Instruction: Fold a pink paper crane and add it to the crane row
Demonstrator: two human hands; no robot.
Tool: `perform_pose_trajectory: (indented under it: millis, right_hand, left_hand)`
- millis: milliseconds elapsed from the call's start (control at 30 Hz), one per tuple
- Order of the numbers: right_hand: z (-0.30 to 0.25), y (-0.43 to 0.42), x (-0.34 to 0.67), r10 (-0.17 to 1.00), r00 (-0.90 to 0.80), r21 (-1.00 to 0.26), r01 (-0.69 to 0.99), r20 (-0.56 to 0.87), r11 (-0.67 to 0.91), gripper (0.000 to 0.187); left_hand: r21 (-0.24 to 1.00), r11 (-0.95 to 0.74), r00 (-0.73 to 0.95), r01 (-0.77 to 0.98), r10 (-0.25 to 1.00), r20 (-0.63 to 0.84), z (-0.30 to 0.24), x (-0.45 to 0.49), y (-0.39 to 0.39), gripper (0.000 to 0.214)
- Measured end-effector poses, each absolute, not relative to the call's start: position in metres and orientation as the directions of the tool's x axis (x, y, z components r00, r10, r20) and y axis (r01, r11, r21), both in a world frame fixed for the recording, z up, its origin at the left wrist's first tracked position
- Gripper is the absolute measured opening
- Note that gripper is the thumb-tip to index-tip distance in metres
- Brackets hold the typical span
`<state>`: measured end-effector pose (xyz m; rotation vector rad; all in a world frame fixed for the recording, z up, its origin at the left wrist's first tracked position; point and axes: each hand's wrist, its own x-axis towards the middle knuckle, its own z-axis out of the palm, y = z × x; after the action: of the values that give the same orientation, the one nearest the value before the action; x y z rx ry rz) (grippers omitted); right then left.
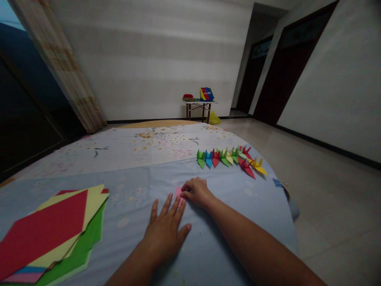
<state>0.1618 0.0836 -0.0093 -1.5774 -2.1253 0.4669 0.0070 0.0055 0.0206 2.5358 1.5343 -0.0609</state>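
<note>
A small folded piece of pink paper (178,192) lies on the light blue tablecloth between my hands. My left hand (167,228) rests flat with its fingers spread, the fingertips on the paper's near end. At the paper's right edge, the fingers of my right hand (196,192) are bent and pinched together on it. Part of the paper is hidden under the fingers of both hands, so its full shape does not show.
A stack of coloured paper sheets (50,222), red on top, lies at the left. Several folded paper cranes (226,157) stand in a row at the right. Beyond the round table, a small side table (199,102) holds a colourful box (206,94).
</note>
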Motion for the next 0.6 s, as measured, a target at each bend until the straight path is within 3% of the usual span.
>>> perform_pose_trajectory:
  millis: [133, 300, 600]
  right_hand:
    - [-0.01, 0.082, 0.164, 0.955, -0.232, -0.554, 0.779, 0.182, 0.295, 0.017]
    - [-0.003, 0.083, 0.164, 0.966, -0.201, -0.567, 0.782, 0.164, 0.259, 0.024]
    - [0.002, 0.085, 0.166, 0.963, -0.251, -0.484, 0.833, 0.096, 0.266, 0.042]
  left_hand:
    - [0.254, -0.457, 0.484, 0.852, 0.873, -0.053, 0.023, -0.005, 0.019, 0.05]
    - [0.296, -0.28, 0.22, 0.913, 0.95, 0.22, 0.021, -0.012, 0.033, 0.034]
    - [0.379, -0.286, 0.21, 0.88, 0.951, 0.228, 0.011, -0.005, 0.031, 0.026]
